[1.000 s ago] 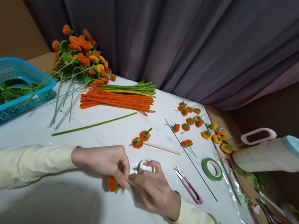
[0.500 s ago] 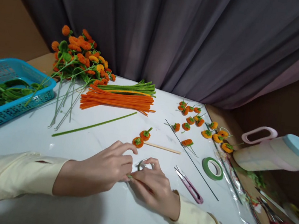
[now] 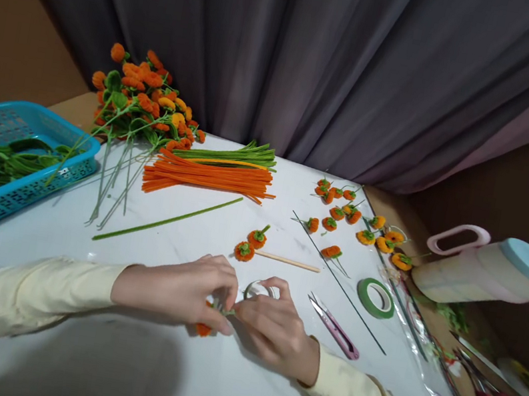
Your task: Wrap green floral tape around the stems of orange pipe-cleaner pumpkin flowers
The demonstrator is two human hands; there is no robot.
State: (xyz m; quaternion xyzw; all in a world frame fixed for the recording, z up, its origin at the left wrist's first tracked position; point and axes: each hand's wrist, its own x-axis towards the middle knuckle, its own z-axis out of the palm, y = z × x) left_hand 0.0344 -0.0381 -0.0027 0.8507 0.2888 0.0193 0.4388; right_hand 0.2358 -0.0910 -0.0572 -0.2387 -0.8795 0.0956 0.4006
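Observation:
My left hand is closed around a small orange pipe-cleaner pumpkin, which peeks out under the fingers just above the white table. My right hand pinches the pumpkin's green stem where the two hands meet. A small clear tape roll lies just behind my right fingers. Two finished pumpkins sit beyond the hands beside a thin wooden stick.
Pink snips and a green tape roll lie right of my hands. Orange and green pipe cleaners, a flower bunch and several small pumpkins lie farther back. A blue basket of leaves sits left, a jug right.
My left hand turned back over the pumpkin, fingers curling down, so the orange body shows under it again. The right hand stayed at the stem.

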